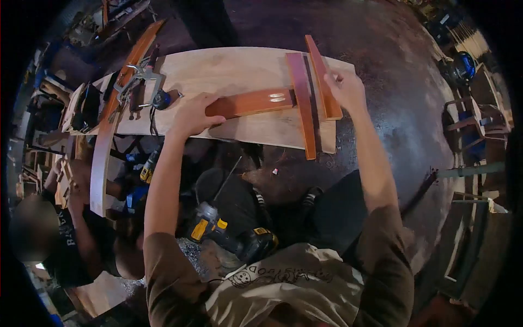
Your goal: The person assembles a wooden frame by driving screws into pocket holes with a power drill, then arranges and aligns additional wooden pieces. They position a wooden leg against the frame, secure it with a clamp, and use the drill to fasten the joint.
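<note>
My left hand [197,114] is closed on the left end of a short reddish-brown board [248,103], thumb on the near edge. Two pale oval pocket holes show near that board's right end. This end meets a longer wooden strip [303,103] lying crosswise at the plywood's right side. My right hand [347,90] grips a second crosswise wooden board [322,82], just right of the strip with a dark gap between them. Its fingertips are partly hidden. All three pieces rest on or over a pale plywood sheet [218,62].
A yellow-black cordless drill [231,234] with a long bit lies on my lap. On the plywood's left are a metal clamp [139,82] and a tape measure [161,100], beside a long plank [109,131]. Another person [81,240] works at lower left. A wooden chair [479,117] stands right.
</note>
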{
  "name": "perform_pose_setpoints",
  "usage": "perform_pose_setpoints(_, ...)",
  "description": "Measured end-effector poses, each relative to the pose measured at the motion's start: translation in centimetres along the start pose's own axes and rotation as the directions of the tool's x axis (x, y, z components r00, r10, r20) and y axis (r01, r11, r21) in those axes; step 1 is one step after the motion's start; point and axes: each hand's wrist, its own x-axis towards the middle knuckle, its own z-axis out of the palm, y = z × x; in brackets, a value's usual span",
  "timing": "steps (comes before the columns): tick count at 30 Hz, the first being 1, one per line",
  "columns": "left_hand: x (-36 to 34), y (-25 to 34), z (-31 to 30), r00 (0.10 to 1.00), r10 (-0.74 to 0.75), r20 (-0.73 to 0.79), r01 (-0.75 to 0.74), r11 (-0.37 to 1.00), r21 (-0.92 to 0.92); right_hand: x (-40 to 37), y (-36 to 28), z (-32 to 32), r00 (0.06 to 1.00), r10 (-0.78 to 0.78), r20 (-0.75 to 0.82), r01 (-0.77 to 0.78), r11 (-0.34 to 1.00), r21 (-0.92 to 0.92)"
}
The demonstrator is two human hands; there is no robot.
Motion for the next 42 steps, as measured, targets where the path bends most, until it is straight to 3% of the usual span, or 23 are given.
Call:
perform_pose_setpoints(2, -0.3, 0.4, -0.4, 1.0, -0.015, 0.001, 0.015, 1.0, -0.007, -5.0, -3.2, -1.9, 0.969, 0.025, 0.245, -0.047, 0.995, 0.083)
perform_pose_setpoints(4, -0.3, 0.5, -0.8, 1.0, -0.023, 0.007, 0.023, 1.0, -0.006, -10.0, -5.9, -1.4, 0.93, 0.084, 0.358, 0.008, 0.969, -0.247)
perform_pose_setpoints(5, -0.2, 0.4, -0.8, 1.0, -0.027, 0.014, 0.027, 1.0, 0.0, -11.4, -6.3, -0.5, 0.93, 0.089, 0.357, 0.006, 0.967, -0.254)
perform_pose_setpoints(7, -0.1, 0.1, -0.5, 0.999, -0.025, 0.026, 0.025, 1.0, 0.003, -13.7, -6.0, 1.6, 0.989, 0.069, 0.13, -0.041, 0.977, -0.208)
perform_pose_setpoints(10, -0.3, -0.7, 0.0, 0.999, 0.04, -0.016, -0.039, 0.997, 0.062, -14.1, -5.2, 2.2, 1.0, 0.02, 0.012, -0.018, 0.991, -0.13)
perform_pose_setpoints(12, -0.7, -1.2, 0.1, 0.996, -0.002, -0.095, 0.021, 0.981, 0.193, -14.2, -5.6, 0.9, 0.996, 0.086, 0.024, -0.084, 0.994, -0.066)
perform_pose_setpoints(16, -2.7, -1.5, -1.1, 0.976, 0.009, -0.219, 0.037, 0.978, 0.207, -12.6, -5.1, -1.7, 0.969, 0.235, 0.078, -0.242, 0.966, 0.093)
perform_pose_setpoints(17, -2.9, -1.6, -1.2, 0.969, 0.016, -0.246, 0.03, 0.983, 0.182, -12.1, -4.5, -1.8, 0.971, 0.222, 0.087, -0.231, 0.968, 0.1)
perform_pose_setpoints(19, -3.1, -2.2, -1.2, 0.959, 0.012, -0.282, 0.035, 0.986, 0.161, -11.1, -4.0, -1.9, 0.999, 0.006, 0.049, -0.011, 0.995, 0.098)
perform_pose_setpoints(20, -3.0, -2.6, -1.0, 0.96, 0.008, -0.278, 0.035, 0.988, 0.151, -11.1, -4.1, -1.6, 0.999, -0.007, 0.052, 0.002, 0.995, 0.103)
perform_pose_setpoints(22, -3.0, -3.1, -0.3, 0.96, -0.001, -0.28, 0.042, 0.989, 0.14, -12.2, -5.1, -1.7, 0.994, -0.11, 0.017, 0.111, 0.993, -0.051)
perform_pose_setpoints(25, -2.5, -2.8, 0.8, 0.959, 0.029, -0.281, 0.039, 0.972, 0.232, -13.9, -4.6, -0.8, 0.992, -0.093, 0.082, 0.102, 0.989, -0.103)
perform_pose_setpoints(27, -2.5, -2.2, 0.9, 0.97, -0.069, -0.233, 0.083, 0.995, 0.05, -14.8, -4.4, -0.7, 0.989, -0.087, 0.118, 0.097, 0.992, -0.078)
perform_pose_setpoints(34, -0.9, -3.2, 0.7, 0.99, -0.04, -0.138, 0.051, 0.996, 0.073, -15.6, -4.2, -1.7, 0.981, -0.075, 0.178, 0.097, 0.989, -0.116)
perform_pose_setpoints(37, -0.5, -2.7, 1.0, 0.986, -0.008, -0.167, 0.022, 0.996, 0.082, -16.2, -4.3, -1.2, 0.981, -0.165, 0.104, 0.176, 0.978, -0.112)
perform_pose_setpoints(42, 0.7, -1.6, 1.0, 0.988, -0.004, -0.152, 0.025, 0.991, 0.133, -16.7, -4.1, -1.4, 0.985, -0.152, 0.078, 0.151, 0.988, 0.009)
